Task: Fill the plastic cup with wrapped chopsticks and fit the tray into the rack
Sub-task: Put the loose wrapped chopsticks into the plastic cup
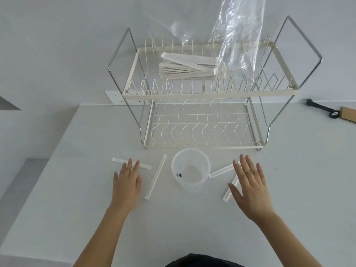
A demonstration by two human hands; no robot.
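A clear plastic cup stands upright on the white table, just in front of the two-tier wire rack; nothing but a small dark speck shows inside it. Several wrapped chopsticks lie flat around the cup: one under the fingertips of my left hand, one slanted left of the cup, and two right of it, partly under my right hand. Both hands are flat, fingers spread, holding nothing. A bundle of wrapped chopsticks lies in the rack's upper tier.
A clear plastic bag hangs over the rack's upper right. A wall socket sits behind the rack's left leg. A black tool and a brown board lie at the far right. The table's left edge drops away.
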